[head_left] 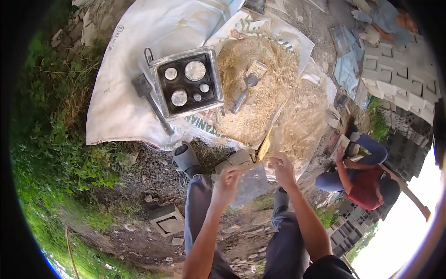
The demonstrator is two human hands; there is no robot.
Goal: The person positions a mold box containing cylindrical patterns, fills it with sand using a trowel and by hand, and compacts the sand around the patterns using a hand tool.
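A: How are we best to manage these two hands?

B: Evenly, we'd say. Our left hand [226,185] has thumb and fingers drawn close together, and our right hand [282,168] has its fingers curled. The two stand apart, and a faint thin line seems to run between them — we cannot tell whether either is clamped on it. If it is a strand, we should pinch it lightly and keep our wrists steady, so it stays taut without jerking.

A: And the things below?

B: The pale grey sheet [251,187] lies between our forearms. The grey block [236,159] sits just past our left fingertips; whether they touch it, we can't make out. The yellow piece [265,147] is just beyond our right hand, slanting away from the block's right end. We'd do well not to knock either.

A: Farther out?

B: The sandy heap [232,122], with a trowel [251,82] lying on it. To its left, on white sacking [118,114], we have a square box [214,58] of round pieces — and well off to the right, a person in a red top [364,194].
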